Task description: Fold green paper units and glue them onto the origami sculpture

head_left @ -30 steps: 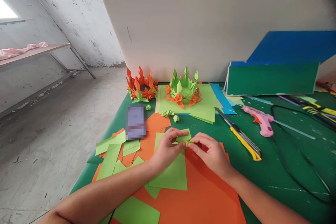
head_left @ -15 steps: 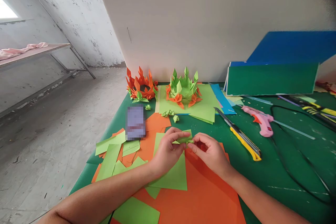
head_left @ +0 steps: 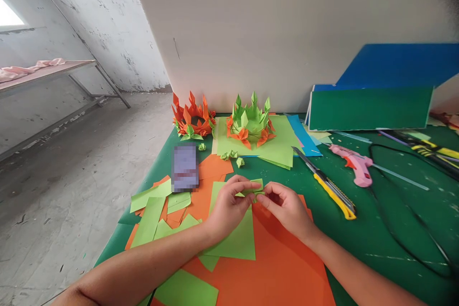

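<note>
Both hands are engaged. The left hand pinches a small green paper piece between thumb and fingers; the right hand grips the same piece by its near edge. The piece sits between the two sets of fingertips, over the front middle of the tabletop. Its exact fold is partly hidden by the fingers.

Below the hands lie a green sheet and, under it, a large orange sheet. Loose green strips overlap orange paper to the left, and a blurred flat object rests at their far edge.

Beyond the hands are small folded green pieces. Farther back stand an orange paper crown and, to its right, a green paper crown with orange flowers, set on stacked sheets.

To the right, a yellow-handled cutter lies with its blade exposed, pointing away. Next to it is a pink glue gun, near a looped black cord. A green board and a white panel bound the rear.
</note>
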The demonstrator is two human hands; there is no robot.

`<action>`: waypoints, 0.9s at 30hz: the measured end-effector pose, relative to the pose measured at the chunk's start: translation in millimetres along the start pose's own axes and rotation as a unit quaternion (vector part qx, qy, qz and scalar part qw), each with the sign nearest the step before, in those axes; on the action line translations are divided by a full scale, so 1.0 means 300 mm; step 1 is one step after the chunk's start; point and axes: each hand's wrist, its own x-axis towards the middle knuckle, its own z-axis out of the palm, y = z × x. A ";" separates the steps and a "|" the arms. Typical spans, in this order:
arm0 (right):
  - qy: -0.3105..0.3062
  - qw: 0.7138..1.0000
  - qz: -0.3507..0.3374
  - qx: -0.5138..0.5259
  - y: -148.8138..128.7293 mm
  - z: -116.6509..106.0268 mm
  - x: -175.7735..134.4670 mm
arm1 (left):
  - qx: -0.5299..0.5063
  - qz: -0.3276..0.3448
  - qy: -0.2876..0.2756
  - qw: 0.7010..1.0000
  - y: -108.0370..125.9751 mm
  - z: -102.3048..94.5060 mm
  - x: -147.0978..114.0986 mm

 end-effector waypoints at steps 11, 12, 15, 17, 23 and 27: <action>0.001 1.000 0.015 0.017 -0.012 0.001 -0.004 | -0.007 -0.031 0.004 0.999 0.009 -0.001 0.000; 0.001 1.000 0.016 0.012 -0.014 0.001 -0.003 | -0.020 -0.044 0.002 0.999 0.011 -0.001 0.001; 0.002 1.000 0.009 -0.017 -0.016 0.000 0.001 | -0.078 -0.095 0.003 0.992 0.017 -0.001 0.007; 0.006 0.999 0.000 -0.038 -0.013 0.000 0.002 | -0.114 -0.128 0.004 0.985 0.022 -0.001 0.011; 0.019 0.997 -0.016 -0.076 -0.001 -0.001 0.000 | -0.125 -0.136 0.002 0.983 0.028 -0.001 0.013; 0.011 0.999 -0.005 -0.040 0.000 -0.003 0.000 | -0.072 -0.067 0.003 0.995 0.024 -0.006 0.006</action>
